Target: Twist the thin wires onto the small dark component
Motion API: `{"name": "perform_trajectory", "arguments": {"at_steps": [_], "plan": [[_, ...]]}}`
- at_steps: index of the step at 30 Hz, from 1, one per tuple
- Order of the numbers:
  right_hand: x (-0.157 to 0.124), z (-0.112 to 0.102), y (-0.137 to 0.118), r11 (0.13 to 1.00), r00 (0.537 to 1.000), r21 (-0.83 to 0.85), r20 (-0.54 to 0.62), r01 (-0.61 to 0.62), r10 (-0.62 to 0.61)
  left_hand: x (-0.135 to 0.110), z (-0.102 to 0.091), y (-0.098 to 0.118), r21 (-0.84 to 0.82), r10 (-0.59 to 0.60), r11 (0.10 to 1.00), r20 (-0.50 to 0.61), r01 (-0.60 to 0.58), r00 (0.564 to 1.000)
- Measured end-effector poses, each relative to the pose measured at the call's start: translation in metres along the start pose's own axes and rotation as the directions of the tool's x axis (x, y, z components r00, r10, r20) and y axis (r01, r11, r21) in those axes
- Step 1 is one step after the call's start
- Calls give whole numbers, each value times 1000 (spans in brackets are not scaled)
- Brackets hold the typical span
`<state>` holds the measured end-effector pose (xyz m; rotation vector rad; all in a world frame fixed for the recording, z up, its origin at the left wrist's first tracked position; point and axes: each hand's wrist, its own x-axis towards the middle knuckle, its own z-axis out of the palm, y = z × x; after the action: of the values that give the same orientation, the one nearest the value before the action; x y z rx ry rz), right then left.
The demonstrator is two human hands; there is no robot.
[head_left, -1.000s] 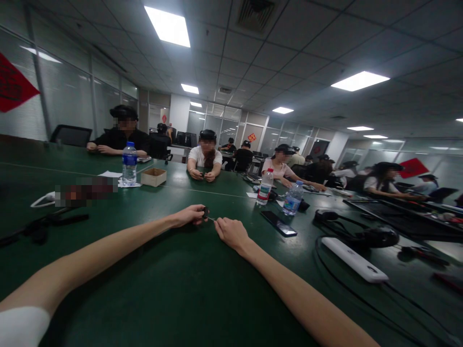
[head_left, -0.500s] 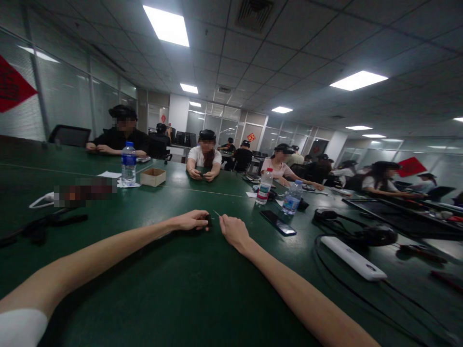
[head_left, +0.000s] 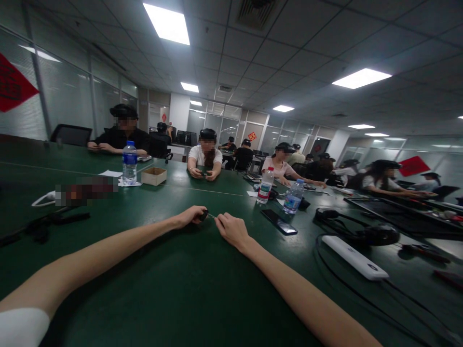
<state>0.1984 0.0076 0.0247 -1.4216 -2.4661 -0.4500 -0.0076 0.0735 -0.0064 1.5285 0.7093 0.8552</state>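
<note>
My left hand is closed around a small black object above the green table. Most of that object is covered by the fingers, so its kind does not show. My right hand pinches a thin, pale, metal-looking rod, which points left. The rod's tip reaches the black object or lies right against it; I cannot tell whether it goes in. Both hands are close together, with a short gap between the fingertips.
A phone, two bottles and a headset are on the right. Nearer me lies a white power bank with a cable. A small open box and a blue-capped bottle stand left. Several people sit around.
The rod in my right hand has come to the black object, closing the gap seen before. My left hand has turned and shifted slightly, so more of the black object shows.
</note>
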Motion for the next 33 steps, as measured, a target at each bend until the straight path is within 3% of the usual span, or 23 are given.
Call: {"name": "perform_trajectory", "arguments": {"at_steps": [13, 24, 33], "plan": [[1, 5, 2, 999, 999, -38, -41, -14, 13, -1, 0, 0, 109, -62, 991, -150, 79, 987], [0, 7, 4, 1000, 998, -14, -51, -21, 20, -2, 3, 4, 134, -79, 987, -52, 85, 996], [-4, 0, 3, 997, 996, -78, -93, 0, -7, -3, 4, 6, 368, -29, 929, -48, 45, 998]]}}
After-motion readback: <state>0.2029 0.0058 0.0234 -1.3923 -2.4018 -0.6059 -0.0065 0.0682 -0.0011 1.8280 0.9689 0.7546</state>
